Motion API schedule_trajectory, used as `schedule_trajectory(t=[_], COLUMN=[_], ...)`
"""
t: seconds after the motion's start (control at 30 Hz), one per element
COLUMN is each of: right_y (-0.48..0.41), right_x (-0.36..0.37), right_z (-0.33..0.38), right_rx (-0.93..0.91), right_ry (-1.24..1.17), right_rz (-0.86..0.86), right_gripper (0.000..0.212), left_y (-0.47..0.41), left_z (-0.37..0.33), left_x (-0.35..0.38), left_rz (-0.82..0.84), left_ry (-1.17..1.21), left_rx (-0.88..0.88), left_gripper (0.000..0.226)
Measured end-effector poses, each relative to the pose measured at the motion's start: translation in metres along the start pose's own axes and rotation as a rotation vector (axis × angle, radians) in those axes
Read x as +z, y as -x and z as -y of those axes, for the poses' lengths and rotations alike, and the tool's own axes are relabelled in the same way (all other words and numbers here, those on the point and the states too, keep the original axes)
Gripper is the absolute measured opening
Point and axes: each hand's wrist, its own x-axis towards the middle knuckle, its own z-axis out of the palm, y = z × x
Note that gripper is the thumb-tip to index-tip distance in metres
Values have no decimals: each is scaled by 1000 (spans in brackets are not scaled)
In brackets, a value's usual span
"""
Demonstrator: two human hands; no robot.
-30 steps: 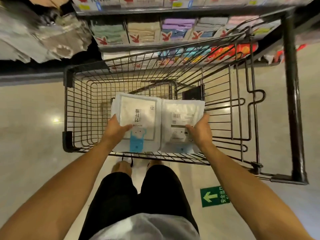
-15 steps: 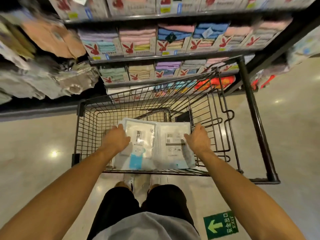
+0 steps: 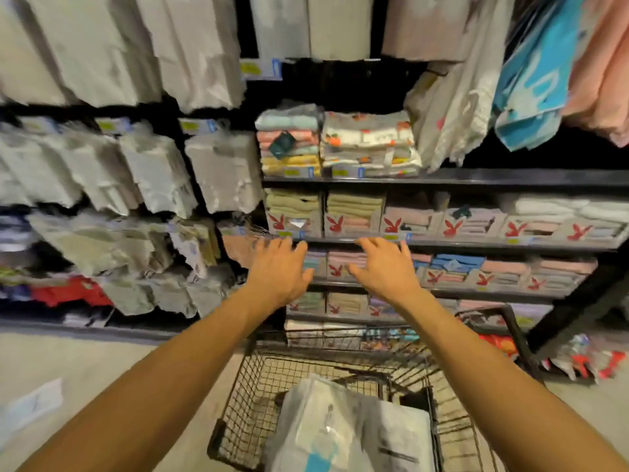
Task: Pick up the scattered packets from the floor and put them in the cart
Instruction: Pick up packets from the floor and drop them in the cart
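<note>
Two white packets lie side by side in the black wire cart point(image 3: 245, 420): one with a blue mark point(image 3: 316, 430) on the left, one with a printed label point(image 3: 398, 441) on the right. My left hand point(image 3: 277, 270) and my right hand point(image 3: 386, 267) are raised above the cart, in front of the shelves, fingers spread and holding nothing. Another white packet point(image 3: 32, 403) lies on the floor at the far left, blurred.
Black shelves point(image 3: 442, 178) with boxed and folded towels stand right behind the cart. Hanging packaged cloths point(image 3: 153, 172) fill the left side, hanging towels the top right. Several small packages point(image 3: 578, 359) lie on the floor at the right, by the shelf foot.
Both hands let go of the two packets, which now lie in the cart, and rose up in front of the shelves. The view tilted upward.
</note>
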Motion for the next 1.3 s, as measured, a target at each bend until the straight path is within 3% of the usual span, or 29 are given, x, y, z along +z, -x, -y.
schedule_trajectory(t=[0.27, 0.57, 0.67, 0.93, 1.3], right_y=[-44, 30, 62, 108, -6], right_x=[-31, 15, 25, 76, 120], right_z=[214, 490, 573, 730, 884], right_rx=[-383, -791, -892, -998, -1008], right_ry=[4, 12, -84, -21, -12], right_rz=[-44, -55, 18, 29, 23], right_gripper=[73, 70, 65, 62, 59], left_y=[108, 363, 447, 582, 545], left_z=[164, 327, 369, 474, 669], left_x=[-60, -78, -74, -66, -39], left_rz=[-25, 9, 43, 109, 144], left_ry=[-118, -211, -215, -201, -223], left_rx=[-422, -901, -1036, -1180, -1136], left_gripper=[67, 69, 69, 63, 66])
